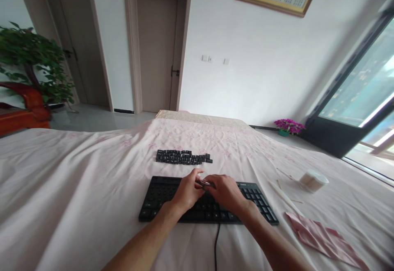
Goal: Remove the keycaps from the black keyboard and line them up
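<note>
My left hand (188, 190) and right hand (227, 192) pinch a small shiny thing (205, 182); go gently over the long black keyboard (257, 200).

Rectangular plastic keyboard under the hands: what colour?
The keyboard is black, clearest in the head view.

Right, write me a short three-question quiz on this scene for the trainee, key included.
1. True or false: the loose keycaps lie beyond the far edge of the keyboard.
2. Where is the pink cloth? A: on the keyboard; B: to the left of the keyboard; C: to the right of the keyboard.
3. Fill in: a black ____ runs from the keyboard's near edge toward the person.

Key: 1. True. 2. C. 3. Cable.
</note>
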